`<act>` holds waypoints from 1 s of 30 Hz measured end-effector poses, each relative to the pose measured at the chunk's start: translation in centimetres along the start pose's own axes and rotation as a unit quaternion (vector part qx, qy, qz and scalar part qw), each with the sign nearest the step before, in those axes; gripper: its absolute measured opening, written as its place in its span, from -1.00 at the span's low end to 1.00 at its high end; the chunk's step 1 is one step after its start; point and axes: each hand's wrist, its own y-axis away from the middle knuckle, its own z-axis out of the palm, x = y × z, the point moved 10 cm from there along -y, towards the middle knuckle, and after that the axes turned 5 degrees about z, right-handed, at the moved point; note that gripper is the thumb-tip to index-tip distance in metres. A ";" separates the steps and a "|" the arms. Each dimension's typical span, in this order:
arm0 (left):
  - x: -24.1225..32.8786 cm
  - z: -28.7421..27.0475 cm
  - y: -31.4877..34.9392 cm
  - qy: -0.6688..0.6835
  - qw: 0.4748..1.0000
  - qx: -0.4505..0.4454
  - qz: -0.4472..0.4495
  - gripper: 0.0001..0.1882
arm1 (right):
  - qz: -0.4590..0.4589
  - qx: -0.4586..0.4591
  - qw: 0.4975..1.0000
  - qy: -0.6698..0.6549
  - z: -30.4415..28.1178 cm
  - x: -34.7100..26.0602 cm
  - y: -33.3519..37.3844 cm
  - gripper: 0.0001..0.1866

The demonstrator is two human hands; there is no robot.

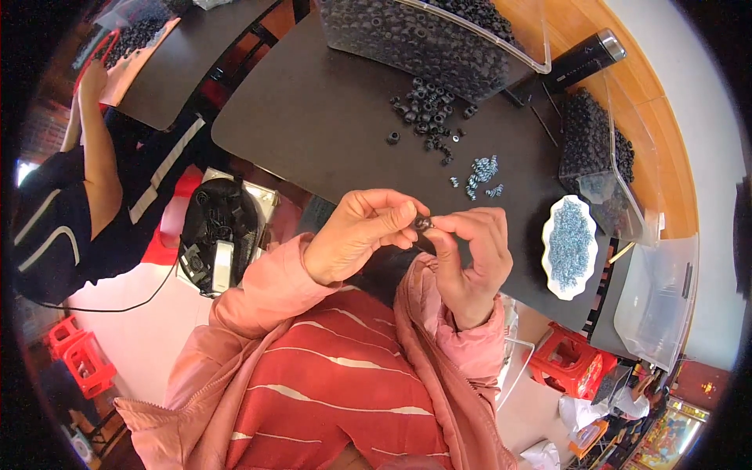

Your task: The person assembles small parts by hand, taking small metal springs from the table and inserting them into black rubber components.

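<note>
My left hand (368, 233) and my right hand (474, 258) meet over the table's near edge, fingertips pinched together. Between them is a small black round part (423, 223), largely covered by the fingers. It resembles the black ring-shaped parts (427, 110) heaped loosely on the table beyond. Closer to my hands lies a small pile of short silvery-blue metal springs or screws (482, 174), too small to tell which. To the right, a white scalloped dish (547, 249) holds many more of these bluish metal pieces.
A large clear bin (439, 23) of black parts stands at the back, with a black bottle (583, 61) beside it. Another clear bin (619, 184) stands right. At far left, a person (94, 180) works at another table. Red stools (568, 362) stand on the floor.
</note>
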 end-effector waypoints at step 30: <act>0.6 1.1 0.2 -0.200 0.980 0.022 0.009 -0.81 | 0.238 -0.081 0.928 -0.275 2.2 6.1 2.8 -0.82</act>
